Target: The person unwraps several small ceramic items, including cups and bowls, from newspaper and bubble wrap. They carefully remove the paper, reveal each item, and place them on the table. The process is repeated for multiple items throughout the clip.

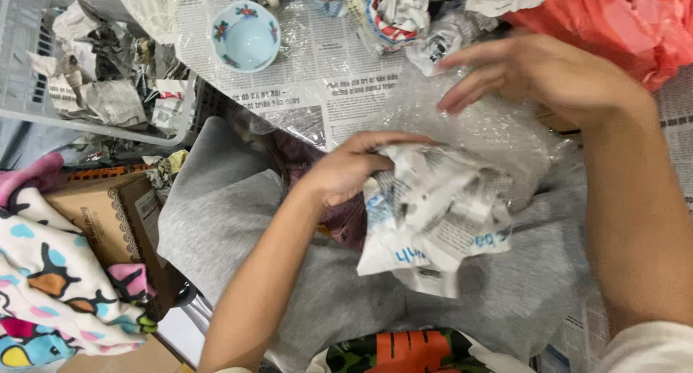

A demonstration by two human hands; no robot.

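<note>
now two hands [346, 167] [534, 73] grip one newspaper bundle [433, 214], seemingly under one bubble wrap sheet [498, 128].

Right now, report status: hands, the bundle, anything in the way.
Left hand gripping newspaper-wrapped bundle. Right hand open, on bubble wrap. Bundle over lap, partly on the wrap. Blue cup stands apart.

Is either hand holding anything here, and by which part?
The left hand grips a newspaper-wrapped bundle at its upper left edge. The right hand rests open on bubble wrap, holding nothing.
</note>
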